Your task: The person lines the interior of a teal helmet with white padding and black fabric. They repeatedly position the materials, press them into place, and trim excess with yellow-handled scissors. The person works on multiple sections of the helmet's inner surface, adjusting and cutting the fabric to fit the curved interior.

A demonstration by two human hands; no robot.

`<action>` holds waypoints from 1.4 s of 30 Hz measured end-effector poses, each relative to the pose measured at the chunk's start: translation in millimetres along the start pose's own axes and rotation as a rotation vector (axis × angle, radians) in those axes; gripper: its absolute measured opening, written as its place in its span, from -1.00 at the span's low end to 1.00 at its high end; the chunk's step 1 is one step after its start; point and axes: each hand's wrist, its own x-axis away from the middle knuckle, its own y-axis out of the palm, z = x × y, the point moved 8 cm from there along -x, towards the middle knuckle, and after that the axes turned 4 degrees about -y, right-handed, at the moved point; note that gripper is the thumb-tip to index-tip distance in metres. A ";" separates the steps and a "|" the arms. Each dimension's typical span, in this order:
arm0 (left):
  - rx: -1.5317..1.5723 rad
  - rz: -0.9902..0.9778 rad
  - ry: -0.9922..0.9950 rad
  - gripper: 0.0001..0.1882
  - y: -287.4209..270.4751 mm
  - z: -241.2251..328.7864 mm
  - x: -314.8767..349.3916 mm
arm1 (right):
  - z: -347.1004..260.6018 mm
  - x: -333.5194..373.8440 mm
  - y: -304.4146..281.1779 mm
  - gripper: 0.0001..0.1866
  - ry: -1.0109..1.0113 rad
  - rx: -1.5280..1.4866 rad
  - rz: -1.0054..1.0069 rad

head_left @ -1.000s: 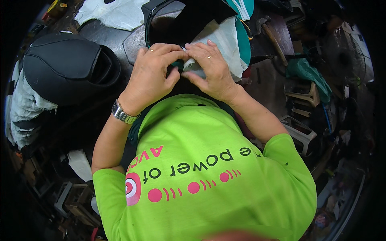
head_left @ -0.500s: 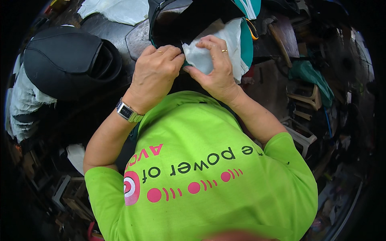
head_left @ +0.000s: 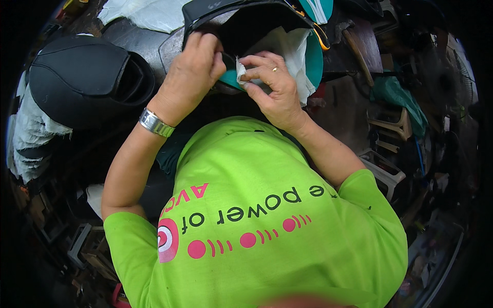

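Observation:
A black, hollow piece [head_left: 233, 15] with a stiff arched rim lies in front of me at the top. A teal sheet [head_left: 230, 79] shows along its lower edge. White cloth [head_left: 290, 49] lies partly inside its opening. My right hand [head_left: 277, 84] pinches a crumpled edge of that cloth between thumb and fingers. At the left side of the rim is my left hand [head_left: 192, 69], fingers curled and closed. Its fingertips are partly hidden, so whatever they hold cannot be made out.
A rounded black item [head_left: 79, 79] with an opening stands at the left, above ragged white material [head_left: 33, 138]. More white cloth [head_left: 146, 14] lies on the dark work surface [head_left: 136, 41]. A wooden handle [head_left: 358, 56] and green fabric [head_left: 403, 100] are at the right.
My left hand has moved up and left, away from my right hand, along the black piece. The cloth edge is now bunched in my right fingers, and more teal shows.

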 end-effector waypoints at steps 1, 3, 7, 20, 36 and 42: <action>0.015 -0.016 -0.034 -0.82 1.1 -3.6 -2.1 | 0.5 0.6 0.0 -0.80 0.010 0.017 0.004; 0.022 -0.049 -0.134 -0.81 2.2 -12.2 -5.4 | 0.7 1.5 0.8 -0.79 0.015 0.052 0.009; 0.028 -0.087 -0.273 -0.71 0.3 -20.3 -8.5 | 0.9 1.0 6.0 -0.78 -0.008 0.068 -0.035; 0.269 -0.197 -0.109 -0.61 1.3 -9.0 4.2 | -28.8 2.5 18.3 -0.63 -0.231 0.273 -0.367; 0.013 0.147 0.084 -0.70 -8.9 -6.0 35.3 | 6.2 -41.2 9.7 -0.84 -0.064 0.200 -0.009; 0.043 0.047 0.177 -0.73 -8.3 -8.3 34.1 | -0.3 -38.4 13.0 -0.83 -0.195 0.329 -0.122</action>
